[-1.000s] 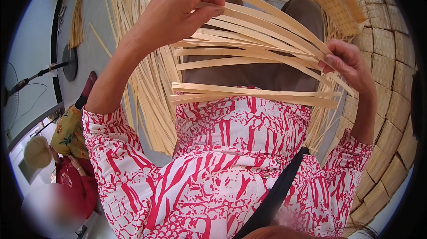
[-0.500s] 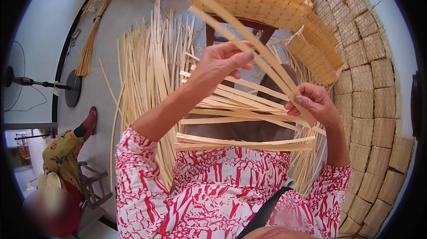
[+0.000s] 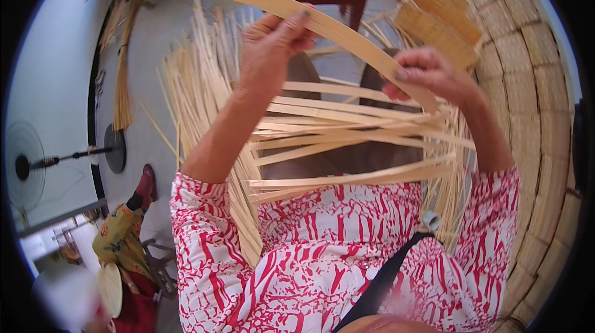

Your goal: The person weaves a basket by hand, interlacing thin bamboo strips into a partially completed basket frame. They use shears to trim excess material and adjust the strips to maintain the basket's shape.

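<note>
Above lap (image 3: 322, 165), pair of pale flat strips (image 3: 353, 41), edges together, slanting between both hands. Left hand (image 3: 276, 44): fingers clamped on pair partway along. Right hand (image 3: 431, 72): fingers clamped on pair near lower right end. Loose strips (image 3: 334, 180) lying crosswise over lap. Long strips (image 3: 204, 79) heaped on floor (image 3: 142, 141) to left; woven box (image 3: 440, 29) beyond right hand.

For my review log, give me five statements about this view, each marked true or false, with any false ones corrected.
1. The left hand and right hand both grip the raised strip material. True.
2. The standing fan is at the picture's right. False: the fan is at the left.
3. Other pale strips lie across the lap. True.
4. The person's sleeves are plain blue. False: the sleeves are patterned red and white.
5. A woven basket shows beyond the right hand. True.
</note>
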Demonstrator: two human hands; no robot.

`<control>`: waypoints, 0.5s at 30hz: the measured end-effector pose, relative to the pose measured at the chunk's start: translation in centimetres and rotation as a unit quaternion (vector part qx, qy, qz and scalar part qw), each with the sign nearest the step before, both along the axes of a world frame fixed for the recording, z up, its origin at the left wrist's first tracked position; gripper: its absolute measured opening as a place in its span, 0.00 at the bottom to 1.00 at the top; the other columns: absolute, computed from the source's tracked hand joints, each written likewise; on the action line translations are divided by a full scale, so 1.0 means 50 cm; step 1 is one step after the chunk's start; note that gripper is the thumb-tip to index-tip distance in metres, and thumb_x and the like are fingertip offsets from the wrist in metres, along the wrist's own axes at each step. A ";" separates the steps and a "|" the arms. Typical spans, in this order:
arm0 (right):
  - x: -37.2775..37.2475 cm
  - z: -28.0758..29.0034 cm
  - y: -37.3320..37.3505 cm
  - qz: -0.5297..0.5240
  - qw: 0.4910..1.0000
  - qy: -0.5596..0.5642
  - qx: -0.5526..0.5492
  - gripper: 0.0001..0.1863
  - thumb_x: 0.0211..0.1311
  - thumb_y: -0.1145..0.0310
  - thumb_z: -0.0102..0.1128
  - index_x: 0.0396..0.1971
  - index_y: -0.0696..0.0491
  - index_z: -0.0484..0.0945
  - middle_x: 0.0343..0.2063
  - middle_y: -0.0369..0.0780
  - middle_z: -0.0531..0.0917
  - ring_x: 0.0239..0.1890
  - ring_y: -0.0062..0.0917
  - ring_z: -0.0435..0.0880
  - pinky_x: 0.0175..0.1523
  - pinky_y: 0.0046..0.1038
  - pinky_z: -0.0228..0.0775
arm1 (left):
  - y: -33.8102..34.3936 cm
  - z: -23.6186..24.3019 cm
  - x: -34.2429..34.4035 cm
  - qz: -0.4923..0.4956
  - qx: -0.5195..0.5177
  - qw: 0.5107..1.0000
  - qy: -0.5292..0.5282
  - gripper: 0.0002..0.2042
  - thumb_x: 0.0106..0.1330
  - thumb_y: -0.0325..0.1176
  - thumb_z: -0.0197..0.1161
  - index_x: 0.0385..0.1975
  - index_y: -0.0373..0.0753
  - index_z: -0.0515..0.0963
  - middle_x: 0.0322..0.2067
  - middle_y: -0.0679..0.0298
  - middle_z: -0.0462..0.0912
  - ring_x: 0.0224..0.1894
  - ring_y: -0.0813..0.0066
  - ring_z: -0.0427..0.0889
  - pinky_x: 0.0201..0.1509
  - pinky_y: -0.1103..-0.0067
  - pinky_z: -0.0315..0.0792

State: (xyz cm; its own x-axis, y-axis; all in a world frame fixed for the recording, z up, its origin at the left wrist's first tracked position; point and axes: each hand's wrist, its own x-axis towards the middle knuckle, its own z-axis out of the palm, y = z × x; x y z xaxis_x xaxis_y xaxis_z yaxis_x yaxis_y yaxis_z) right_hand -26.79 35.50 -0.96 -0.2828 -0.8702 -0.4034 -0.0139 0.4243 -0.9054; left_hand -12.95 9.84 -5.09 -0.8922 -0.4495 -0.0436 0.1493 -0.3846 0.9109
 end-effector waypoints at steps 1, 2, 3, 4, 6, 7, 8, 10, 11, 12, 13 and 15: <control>-0.005 -0.003 -0.013 0.001 1.000 -0.009 0.011 0.15 0.69 0.62 0.58 0.44 0.60 0.79 0.35 0.43 0.86 0.37 0.22 0.87 0.44 0.25 0.82 | -0.006 -0.003 0.002 0.016 0.007 1.000 0.001 0.10 0.66 0.34 0.66 0.41 0.36 0.83 0.34 0.65 0.87 0.34 0.80 0.85 0.34 0.86 0.78; -0.005 0.005 -0.016 -0.009 1.000 -0.018 0.013 0.15 0.69 0.62 0.58 0.43 0.60 0.79 0.35 0.43 0.86 0.37 0.22 0.87 0.44 0.25 0.82 | -0.013 -0.007 -0.004 0.015 0.008 1.000 0.014 0.09 0.66 0.34 0.66 0.41 0.36 0.83 0.34 0.64 0.87 0.34 0.78 0.85 0.34 0.86 0.78; -0.009 0.006 -0.019 -0.016 0.999 -0.025 0.015 0.16 0.69 0.61 0.58 0.43 0.60 0.79 0.35 0.43 0.86 0.37 0.22 0.87 0.44 0.25 0.82 | -0.015 -0.006 -0.009 0.017 0.013 1.000 0.017 0.09 0.66 0.34 0.66 0.41 0.37 0.83 0.34 0.64 0.86 0.34 0.78 0.85 0.34 0.86 0.78; -0.023 0.005 -0.017 -0.007 1.000 -0.013 0.012 0.17 0.69 0.59 0.59 0.43 0.59 0.79 0.36 0.43 0.86 0.37 0.22 0.87 0.45 0.25 0.81 | -0.020 -0.009 -0.019 0.011 0.015 1.000 0.018 0.09 0.66 0.34 0.66 0.41 0.37 0.84 0.35 0.64 0.86 0.34 0.78 0.85 0.35 0.86 0.78; -0.035 0.005 -0.010 -0.004 1.000 -0.007 0.009 0.17 0.69 0.59 0.58 0.44 0.59 0.79 0.36 0.43 0.86 0.37 0.22 0.87 0.46 0.25 0.81 | -0.021 -0.012 -0.035 0.006 0.020 1.000 0.017 0.09 0.66 0.34 0.67 0.42 0.38 0.84 0.36 0.64 0.86 0.35 0.79 0.85 0.35 0.86 0.78; -0.040 0.005 -0.010 0.004 1.000 -0.005 0.003 0.17 0.69 0.59 0.58 0.45 0.59 0.79 0.36 0.43 0.86 0.37 0.22 0.87 0.46 0.24 0.81 | -0.022 -0.012 -0.040 0.008 0.023 1.000 0.014 0.10 0.66 0.34 0.67 0.42 0.38 0.84 0.36 0.65 0.86 0.35 0.79 0.85 0.35 0.86 0.78; -0.048 0.008 -0.001 0.011 1.000 0.001 0.013 0.17 0.69 0.60 0.59 0.46 0.59 0.80 0.37 0.43 0.86 0.38 0.22 0.87 0.47 0.24 0.80 | -0.022 -0.011 -0.045 0.010 0.026 1.000 0.012 0.10 0.66 0.34 0.67 0.43 0.38 0.84 0.36 0.65 0.86 0.35 0.79 0.84 0.35 0.86 0.77; -0.054 0.000 0.001 0.011 1.000 0.007 0.015 0.17 0.69 0.60 0.58 0.47 0.60 0.80 0.37 0.43 0.86 0.38 0.22 0.87 0.47 0.24 0.80 | -0.022 -0.007 -0.046 0.006 0.019 1.000 0.008 0.11 0.66 0.34 0.67 0.44 0.38 0.83 0.36 0.65 0.86 0.35 0.79 0.84 0.36 0.86 0.77; -0.058 -0.005 0.001 0.010 1.000 0.010 0.016 0.17 0.69 0.61 0.58 0.47 0.60 0.80 0.37 0.43 0.86 0.38 0.22 0.87 0.47 0.24 0.80 | -0.022 -0.004 -0.050 0.003 0.016 1.000 0.007 0.11 0.66 0.34 0.67 0.45 0.38 0.83 0.36 0.65 0.86 0.35 0.80 0.84 0.36 0.86 0.78; -0.058 -0.008 0.006 -0.001 1.000 0.007 0.016 0.18 0.69 0.61 0.58 0.47 0.60 0.80 0.37 0.43 0.86 0.39 0.22 0.87 0.47 0.25 0.80 | -0.019 -0.006 -0.053 0.001 0.018 1.000 0.003 0.12 0.66 0.34 0.67 0.46 0.38 0.83 0.36 0.66 0.86 0.35 0.80 0.84 0.36 0.86 0.78; -0.060 -0.011 0.009 -0.003 1.000 0.006 0.016 0.18 0.69 0.61 0.58 0.47 0.61 0.80 0.37 0.43 0.86 0.39 0.22 0.87 0.47 0.25 0.80 | -0.018 -0.007 -0.055 0.001 0.021 1.000 0.006 0.12 0.66 0.34 0.67 0.46 0.38 0.83 0.36 0.66 0.86 0.35 0.79 0.84 0.37 0.86 0.78; -0.065 -0.016 0.012 -0.009 1.000 0.002 0.019 0.18 0.69 0.61 0.58 0.47 0.61 0.80 0.37 0.43 0.86 0.39 0.23 0.87 0.47 0.25 0.80 | -0.016 -0.010 -0.062 0.000 0.028 1.000 0.012 0.11 0.66 0.34 0.66 0.46 0.38 0.83 0.36 0.66 0.86 0.35 0.79 0.84 0.37 0.86 0.78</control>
